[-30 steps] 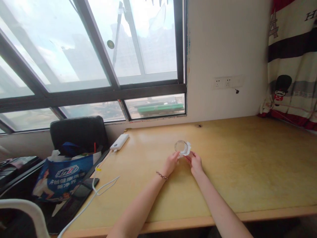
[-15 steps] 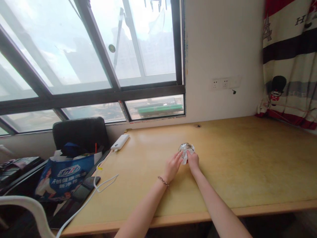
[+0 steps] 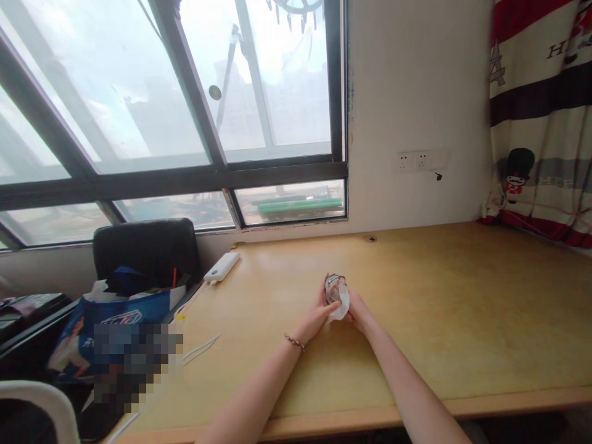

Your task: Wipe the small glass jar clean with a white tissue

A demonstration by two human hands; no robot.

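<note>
My left hand [image 3: 318, 313] wraps round the left side of a small round shiny object [image 3: 332, 287], its thumb across the front. The object is silvery and dark, tilted up above the table [image 3: 259, 370]; its exact kind I cannot make out. A white tissue [image 3: 341, 303] lies against its right and front side and hangs down a little. My right hand [image 3: 359, 310] is closed at the tissue's right edge, with its fingertips partly hidden behind it. A braided bracelet [image 3: 295, 343] circles my left wrist.
A white power bank [image 3: 222, 267] with a white cable [image 3: 202, 348] lies at the table's left edge. Beyond that edge are a black chair [image 3: 145, 250] and a blue bag [image 3: 69, 345]. Wall sockets [image 3: 412, 161] and a patterned curtain [image 3: 536, 123] are behind and right.
The round object has moved slightly left and turned in my hands. My left hand has shifted from its front to its left side. The tissue now sits on its right.
</note>
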